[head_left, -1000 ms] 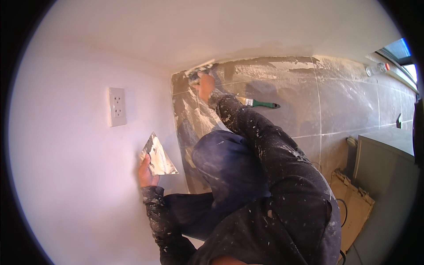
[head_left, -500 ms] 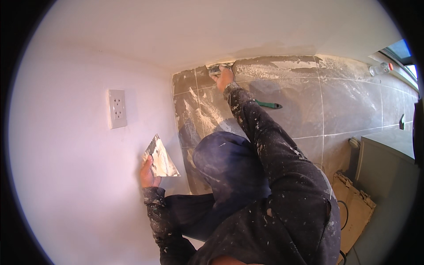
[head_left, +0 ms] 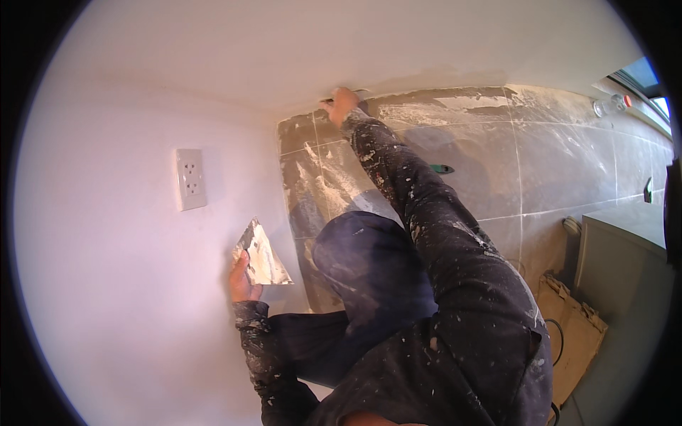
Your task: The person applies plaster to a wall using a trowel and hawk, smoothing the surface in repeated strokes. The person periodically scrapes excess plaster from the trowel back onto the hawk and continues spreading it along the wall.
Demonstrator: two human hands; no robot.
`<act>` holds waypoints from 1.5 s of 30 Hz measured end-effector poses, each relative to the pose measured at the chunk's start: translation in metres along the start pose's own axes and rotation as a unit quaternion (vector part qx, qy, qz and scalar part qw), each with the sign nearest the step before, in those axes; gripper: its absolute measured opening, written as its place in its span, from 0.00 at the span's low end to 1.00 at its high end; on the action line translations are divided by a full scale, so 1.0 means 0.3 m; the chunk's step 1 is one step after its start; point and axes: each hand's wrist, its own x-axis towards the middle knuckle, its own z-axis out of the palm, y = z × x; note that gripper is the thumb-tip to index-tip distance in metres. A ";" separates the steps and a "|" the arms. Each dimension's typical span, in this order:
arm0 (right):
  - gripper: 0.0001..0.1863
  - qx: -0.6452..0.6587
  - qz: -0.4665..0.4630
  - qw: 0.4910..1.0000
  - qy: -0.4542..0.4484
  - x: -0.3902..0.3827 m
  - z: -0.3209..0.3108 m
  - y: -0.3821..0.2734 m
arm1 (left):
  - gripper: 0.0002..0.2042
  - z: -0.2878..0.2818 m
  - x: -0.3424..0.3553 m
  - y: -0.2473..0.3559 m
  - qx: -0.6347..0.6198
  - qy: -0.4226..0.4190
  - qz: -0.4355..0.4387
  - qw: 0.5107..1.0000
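Note:
My left hand (head_left: 243,282) is closed around a wide metal putty knife (head_left: 267,261), its tapering blade smeared with cream-white filler. It is held up beside the left wall. My right arm reaches far forward, and my right hand (head_left: 342,104) is closed on a second putty knife at the foot of the far white wall (head_left: 398,42). Only a thin edge of that blade shows by the fingers; the rest is hidden by the hand. Damp-looking, greyish filler runs along the wall's base where it meets the grey tiled floor (head_left: 561,170).
A green-handled tool (head_left: 442,169) lies on the tiles, partly behind my right sleeve. A white wall socket (head_left: 190,179) sits on the left wall. To the right are a clear bottle (head_left: 609,107) with a red cap, a grey cabinet (head_left: 625,245) and a torn cardboard sheet (head_left: 579,330).
My right hand has moved left along the wall base and slightly up, with its blade now mostly hidden. My left hand and its putty knife have barely shifted.

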 end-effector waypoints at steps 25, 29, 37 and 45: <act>0.25 0.655 0.086 0.741 -0.121 -0.445 -0.238 -0.229 | 0.20 0.013 0.010 -0.033 0.138 0.022 0.128 0.982; 0.23 0.260 -0.490 0.832 -0.006 -0.608 -0.385 -0.237 | 0.19 0.028 0.012 -0.028 -0.054 0.008 0.012 0.998; 0.27 0.020 -0.682 0.728 -0.072 -0.723 -0.542 -0.425 | 0.18 0.120 0.001 0.025 -0.099 -0.059 0.056 0.992; 0.29 -0.040 -0.693 0.704 -0.155 -0.694 -0.507 -0.376 | 0.18 0.107 0.022 0.012 -0.068 0.009 0.085 0.994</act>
